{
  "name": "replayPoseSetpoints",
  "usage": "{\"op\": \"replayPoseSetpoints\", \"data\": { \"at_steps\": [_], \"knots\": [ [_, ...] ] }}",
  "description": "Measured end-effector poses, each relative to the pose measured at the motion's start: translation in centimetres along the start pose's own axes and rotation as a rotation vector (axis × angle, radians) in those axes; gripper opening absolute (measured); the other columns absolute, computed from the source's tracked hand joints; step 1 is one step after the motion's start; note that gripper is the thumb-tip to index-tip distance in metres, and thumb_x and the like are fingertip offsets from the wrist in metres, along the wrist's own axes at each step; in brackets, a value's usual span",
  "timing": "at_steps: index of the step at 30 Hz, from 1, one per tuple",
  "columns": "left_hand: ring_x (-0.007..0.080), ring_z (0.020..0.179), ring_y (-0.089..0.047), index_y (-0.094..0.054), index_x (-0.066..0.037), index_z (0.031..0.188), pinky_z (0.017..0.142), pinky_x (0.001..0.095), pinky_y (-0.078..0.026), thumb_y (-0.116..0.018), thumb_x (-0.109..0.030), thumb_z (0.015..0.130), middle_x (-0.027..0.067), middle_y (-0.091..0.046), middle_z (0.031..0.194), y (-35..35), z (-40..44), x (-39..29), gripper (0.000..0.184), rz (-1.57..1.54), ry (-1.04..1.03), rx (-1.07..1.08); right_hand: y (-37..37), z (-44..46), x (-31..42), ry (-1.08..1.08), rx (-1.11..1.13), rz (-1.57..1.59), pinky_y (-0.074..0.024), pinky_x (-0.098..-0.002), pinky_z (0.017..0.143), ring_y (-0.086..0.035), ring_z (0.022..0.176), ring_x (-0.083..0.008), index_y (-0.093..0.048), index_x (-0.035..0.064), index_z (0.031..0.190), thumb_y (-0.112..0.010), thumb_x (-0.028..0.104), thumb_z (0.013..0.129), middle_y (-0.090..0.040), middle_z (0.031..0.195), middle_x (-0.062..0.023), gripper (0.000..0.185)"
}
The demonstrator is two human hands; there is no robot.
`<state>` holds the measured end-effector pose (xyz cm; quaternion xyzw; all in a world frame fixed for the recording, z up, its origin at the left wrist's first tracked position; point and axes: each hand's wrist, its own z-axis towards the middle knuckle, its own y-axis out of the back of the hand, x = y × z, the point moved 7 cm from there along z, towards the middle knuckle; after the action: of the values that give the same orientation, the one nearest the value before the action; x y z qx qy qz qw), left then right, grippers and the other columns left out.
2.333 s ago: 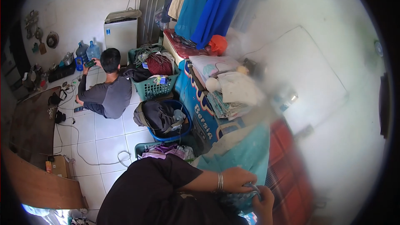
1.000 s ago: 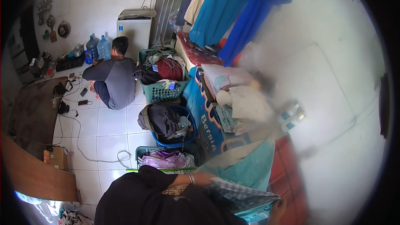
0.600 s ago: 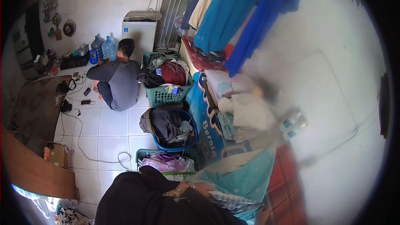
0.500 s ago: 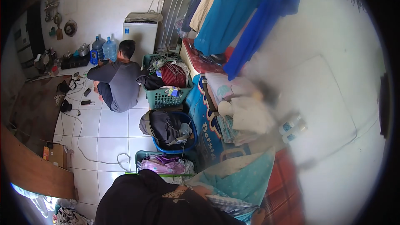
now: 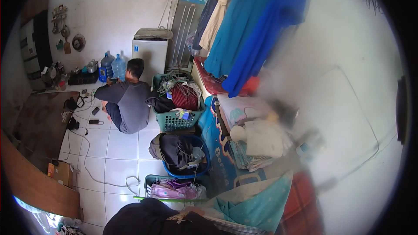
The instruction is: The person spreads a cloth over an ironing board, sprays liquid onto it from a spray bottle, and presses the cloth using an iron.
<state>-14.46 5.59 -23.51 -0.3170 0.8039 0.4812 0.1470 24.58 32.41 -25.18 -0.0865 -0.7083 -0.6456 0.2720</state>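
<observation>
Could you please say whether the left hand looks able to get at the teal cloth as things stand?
Probably yes: the left hand, though mostly hidden, appears right beside the teal cloth, and nothing visible blocks the way.

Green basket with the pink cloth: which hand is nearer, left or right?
Left, as far as the view shows. The left hand, partly hidden, is just on the wearer's side of the basket; the right hand is out of view.

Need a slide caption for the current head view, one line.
Teal dotted cloth and checked cloth by the wearer's dark top; filled green baskets, a blue tub and a crouching person beyond.
</observation>
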Motion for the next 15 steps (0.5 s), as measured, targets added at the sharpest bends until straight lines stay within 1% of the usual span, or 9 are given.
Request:
{"op": "replayPoseSetpoints", "data": {
  "at_steps": [2, 3, 4, 5, 7, 8, 10, 13, 15],
  "knots": [
    [0.0292, 0.096, -0.058, -0.058, -0.016, 0.102, 0.075, 0.0478, -0.047, -0.044, -0.023, 0.083, 0.0107, -0.058, 0.105, -0.7, 0.8, 1.4, 0.024, 0.022, 0.023, -0.012, 1.3, -1.3, 4.6, 0.025, 0.007, -0.169, -0.0437, -0.0490, 0.071, -0.056, 0.084, -0.0413, -0.054, 0.0017, 0.093, -0.044, 0.033, 0.084, -0.059, 0.088, -0.0237, 0.034],
    [0.0297, 0.097, -0.058, -0.057, -0.015, 0.103, 0.077, 0.0473, -0.047, -0.044, -0.024, 0.084, 0.0120, -0.058, 0.104, -3.7, 3.7, 4.2, 0.025, 0.079, 0.106, -0.030, 1.6, -1.5, 6.3, 0.020, 0.011, -0.194, -0.0437, -0.0489, 0.071, -0.056, 0.084, -0.0414, -0.054, 0.0016, 0.093, -0.044, 0.033, 0.084, -0.059, 0.088, -0.0238, 0.034],
    [0.0303, 0.098, -0.057, -0.057, -0.014, 0.104, 0.078, 0.0468, -0.047, -0.044, -0.024, 0.084, 0.0133, -0.058, 0.103, -3.9, 4.1, 5.5, 0.026, 0.133, 0.189, -0.048, 1.9, -1.8, 7.4, 0.021, 0.023, -0.206, -0.0437, -0.0489, 0.071, -0.056, 0.084, -0.0414, -0.054, 0.0015, 0.093, -0.043, 0.033, 0.084, -0.059, 0.088, -0.0238, 0.034],
    [0.0303, 0.098, -0.057, -0.057, -0.014, 0.104, 0.078, 0.0468, -0.047, -0.044, -0.024, 0.084, 0.0133, -0.058, 0.103, -4.4, 4.2, 6.5, 0.026, 0.137, 0.190, -0.048, 2.1, -2.0, 8.4, 0.021, 0.026, -0.217, -0.0437, -0.0488, 0.071, -0.056, 0.084, -0.0414, -0.054, 0.0015, 0.094, -0.043, 0.033, 0.084, -0.059, 0.089, -0.0239, 0.034],
    [0.0318, 0.097, -0.057, -0.057, -0.011, 0.104, 0.078, 0.0479, -0.046, -0.043, -0.025, 0.084, 0.0137, -0.058, 0.101, -1.9, 2.0, 5.7, 0.028, 0.001, 0.082, -0.197, 2.6, -2.2, 10.0, 0.022, 0.040, -0.227, -0.0436, -0.0487, 0.071, -0.055, 0.084, -0.0415, -0.054, 0.0013, 0.094, -0.043, 0.033, 0.085, -0.059, 0.089, -0.0239, 0.035],
    [0.0318, 0.097, -0.057, -0.057, -0.011, 0.104, 0.078, 0.0479, -0.046, -0.043, -0.025, 0.084, 0.0137, -0.058, 0.101, -2.4, 2.5, 6.6, 0.028, 0.005, 0.085, -0.194, 2.8, -2.4, 10.5, 0.020, 0.046, -0.234, -0.0436, -0.0487, 0.071, -0.055, 0.084, -0.0416, -0.054, 0.0013, 0.095, -0.043, 0.033, 0.085, -0.059, 0.089, -0.0240, 0.035],
    [0.0351, 0.093, -0.058, -0.056, -0.008, 0.102, 0.079, 0.0475, -0.046, -0.047, -0.021, 0.080, 0.0144, -0.059, 0.098, -1.5, 2.3, 8.6, 0.027, -0.181, 0.233, -0.324, 3.2, -2.7, 11.5, 0.018, 0.060, -0.242, -0.0436, -0.0486, 0.071, -0.055, 0.084, -0.0416, -0.054, 0.0011, 0.095, -0.043, 0.033, 0.085, -0.058, 0.090, -0.0241, 0.035],
    [0.0356, 0.089, -0.058, -0.057, -0.006, 0.100, 0.080, 0.0448, -0.046, -0.052, -0.017, 0.075, 0.0162, -0.060, 0.096, -0.8, 0.7, 9.4, 0.028, -0.058, 0.181, -0.383, 3.6, -3.0, 12.5, 0.025, 0.079, -0.253, -0.0436, -0.0485, 0.071, -0.055, 0.084, -0.0417, -0.054, 0.0009, 0.096, -0.043, 0.032, 0.085, -0.058, 0.090, -0.0242, 0.035],
    [0.0352, 0.089, -0.058, -0.058, -0.005, 0.099, 0.079, 0.0437, -0.045, -0.054, -0.021, 0.074, 0.0184, -0.060, 0.094, -1.0, 0.5, 10.0, 0.030, -0.147, 0.191, -0.392, 3.9, -3.1, 13.0, 0.033, 0.088, -0.260, -0.0435, -0.0484, 0.071, -0.055, 0.085, -0.0418, -0.054, 0.0008, 0.096, -0.042, 0.032, 0.085, -0.058, 0.091, -0.0243, 0.035]
  ]
}}
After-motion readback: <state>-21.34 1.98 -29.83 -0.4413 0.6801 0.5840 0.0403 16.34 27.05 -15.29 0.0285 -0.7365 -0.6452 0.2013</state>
